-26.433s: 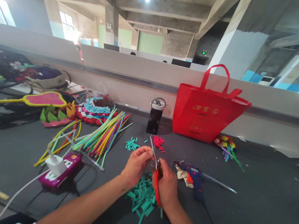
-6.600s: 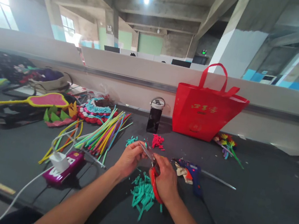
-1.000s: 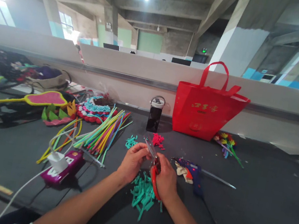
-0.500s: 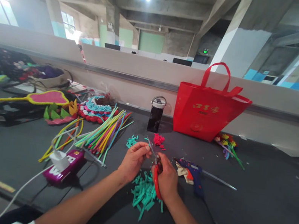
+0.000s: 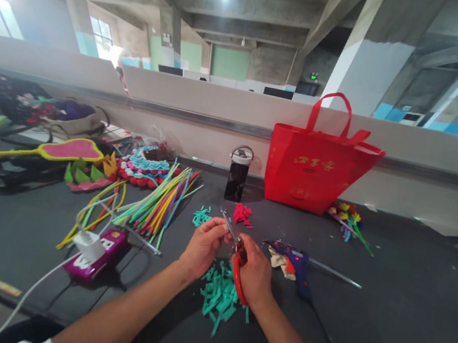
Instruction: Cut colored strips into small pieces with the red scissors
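Red-handled scissors (image 5: 238, 278) are gripped in my right hand (image 5: 255, 272), their blades pointing up and left. The blades reach the fingertips of my left hand (image 5: 204, 246), which is closed in a pinch; whatever it pinches is too small to make out. Under both hands lies a loose pile of green strips (image 5: 220, 296) on the dark table (image 5: 398, 317). Just beyond my fingers are a small heap of red pieces (image 5: 242, 215) and, to its left, a small heap of teal pieces (image 5: 201, 216).
A blue glue gun (image 5: 299, 265) with its cord lies right of my right hand. Colourful pipe cleaners (image 5: 163, 198) and a purple power strip (image 5: 98, 258) are on the left. Behind stand a black bottle (image 5: 237, 180) and a red bag (image 5: 316, 174).
The scissor blades have shifted slightly and look a little wider at the left fingertips. Both hands stay nearly in place; the whole view has moved slightly.
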Tool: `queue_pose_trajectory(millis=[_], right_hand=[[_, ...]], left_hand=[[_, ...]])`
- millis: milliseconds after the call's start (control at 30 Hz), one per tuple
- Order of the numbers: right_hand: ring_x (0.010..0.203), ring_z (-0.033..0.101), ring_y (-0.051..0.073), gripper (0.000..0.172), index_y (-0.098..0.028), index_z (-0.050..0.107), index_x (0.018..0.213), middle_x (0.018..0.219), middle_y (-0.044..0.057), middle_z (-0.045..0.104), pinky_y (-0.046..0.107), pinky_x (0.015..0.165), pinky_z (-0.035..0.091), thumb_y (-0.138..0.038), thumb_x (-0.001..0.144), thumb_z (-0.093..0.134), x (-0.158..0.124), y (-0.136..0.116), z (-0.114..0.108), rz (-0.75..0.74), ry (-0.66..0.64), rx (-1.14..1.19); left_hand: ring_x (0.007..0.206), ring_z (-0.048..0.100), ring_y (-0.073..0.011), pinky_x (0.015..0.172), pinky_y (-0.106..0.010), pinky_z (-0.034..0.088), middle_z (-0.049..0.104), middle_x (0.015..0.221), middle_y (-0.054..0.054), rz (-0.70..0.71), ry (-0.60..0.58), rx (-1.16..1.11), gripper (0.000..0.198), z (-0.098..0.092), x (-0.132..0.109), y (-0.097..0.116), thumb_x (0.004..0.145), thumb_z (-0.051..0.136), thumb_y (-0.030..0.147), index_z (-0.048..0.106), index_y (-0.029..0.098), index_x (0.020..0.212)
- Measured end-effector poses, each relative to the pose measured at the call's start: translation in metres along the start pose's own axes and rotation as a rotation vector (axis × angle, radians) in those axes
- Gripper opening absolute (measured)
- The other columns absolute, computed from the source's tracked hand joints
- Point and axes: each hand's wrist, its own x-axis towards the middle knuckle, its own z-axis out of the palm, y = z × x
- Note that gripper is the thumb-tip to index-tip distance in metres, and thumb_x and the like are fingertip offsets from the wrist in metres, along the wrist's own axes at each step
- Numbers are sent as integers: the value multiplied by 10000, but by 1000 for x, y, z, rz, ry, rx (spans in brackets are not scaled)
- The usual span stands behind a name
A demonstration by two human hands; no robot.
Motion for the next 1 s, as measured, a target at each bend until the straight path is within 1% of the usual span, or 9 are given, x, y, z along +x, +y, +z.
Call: queue_pose_trajectory(millis=[167,333,467,567,667,733,800,867,1000], right_hand=[[787,654,181,361,-232,594,1092,909,26,686,258,695,489,-132,760,492,-1,1,3,-10,16,22],[654,637,162,325,-217,599,1061,771,6,677,237,617,466,-144,770,474,-2,-1,2,-1,2,89],[659,632,165,292,-196,594,1056,757,8,669,244,627,470,-180,789,476,-1,-2,0,0,24,115],[707,644,167,270,-187,586,1065,800,16,675,251,662,482,-207,820,474,2,-2,-5,26,43,174],[815,661,170,252,-186,578,1076,928,43,690,268,755,497,-247,857,470,5,0,-10,39,86,251],[876,662,177,251,-180,578,1077,986,61,690,286,805,498,-271,867,475,6,0,-12,32,117,280],[902,659,183,260,-178,580,1083,1008,70,687,298,821,500,-281,869,475,6,1,-12,21,132,281],[881,660,179,281,-180,577,1109,1000,67,688,295,801,506,-278,868,473,5,2,-10,15,126,256],[794,651,174,329,-181,585,1153,947,63,687,281,734,505,-248,843,497,5,7,-6,9,119,78]], left_hand=[[625,519,-81,660,-204,412,599,669,12,-17,12,-1,99,-1,0,-1,725,717,224,653,155,755],[633,524,-83,675,-211,418,596,673,10,-22,15,-13,99,0,0,0,722,716,227,659,156,762],[616,525,-88,656,-221,417,586,653,11,-27,21,-11,125,0,1,0,704,723,234,651,152,766],[579,508,-91,627,-235,413,555,616,20,-35,-1,-21,127,0,2,1,709,709,240,627,150,745],[559,486,-92,618,-245,412,519,594,23,-41,-43,-25,136,0,3,1,731,681,251,594,149,706],[556,481,-94,619,-248,416,511,593,21,-71,-68,-24,149,0,3,0,740,669,263,581,150,698],[558,484,-95,617,-248,419,511,599,20,-98,-73,-18,153,-1,3,-1,736,672,274,584,151,713],[559,492,-94,615,-242,419,523,603,20,-87,-48,15,155,-3,3,-2,728,684,281,597,152,732],[571,532,-93,616,-230,421,603,635,3,29,73,117,170,-5,5,1,699,719,287,629,152,751]])
